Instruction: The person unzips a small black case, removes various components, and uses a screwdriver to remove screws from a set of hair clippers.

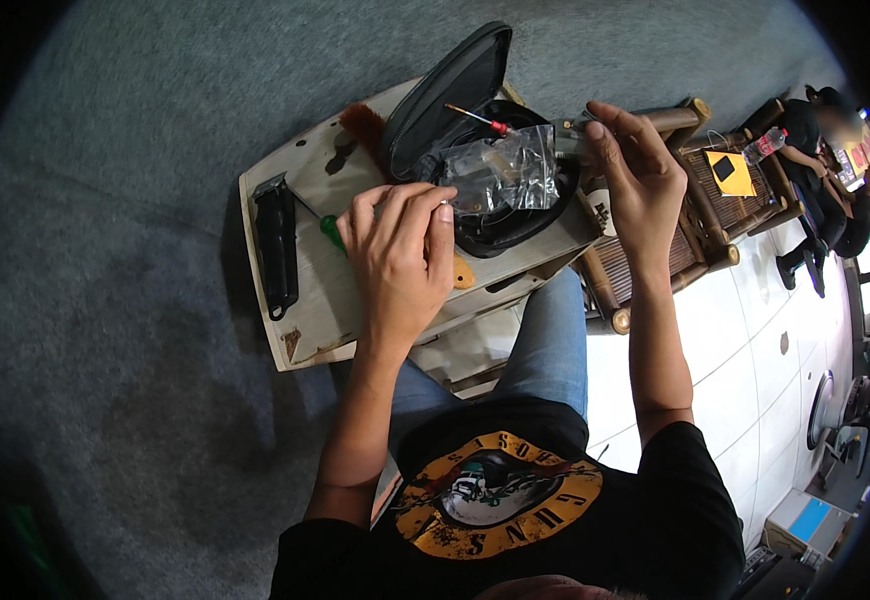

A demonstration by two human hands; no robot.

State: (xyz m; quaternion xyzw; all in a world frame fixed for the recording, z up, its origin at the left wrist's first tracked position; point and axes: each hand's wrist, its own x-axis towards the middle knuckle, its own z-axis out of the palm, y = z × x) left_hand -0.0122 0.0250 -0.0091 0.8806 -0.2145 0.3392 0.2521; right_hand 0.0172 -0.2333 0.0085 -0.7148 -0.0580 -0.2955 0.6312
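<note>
My left hand (pixel 395 245) hovers over the front of a small table, thumb and forefinger pinched together on something tiny and pale. Farther right, my right hand (pixel 643 175) is raised past the case, its thumb and fingertips closed on a small dark piece whose kind I cannot make out. Between them an open black zip case (pixel 447 98) has its lid standing up. Across the case lie a clear plastic bag (pixel 505 175) with small parts and a red-handled screwdriver (pixel 485 120). Left of my left hand lies a black hair clipper (pixel 277 245); a green-handled screwdriver (pixel 332 231) is partly behind my fingers.
The light wooden table (pixel 320 300) has a worn front corner. Reddish-brown bristles (pixel 363 127) stand by the case lid. At right is a bamboo chair (pixel 685 235); beyond, a yellow envelope (pixel 733 178) with a phone, a bottle (pixel 765 145) and a seated person (pixel 820 190).
</note>
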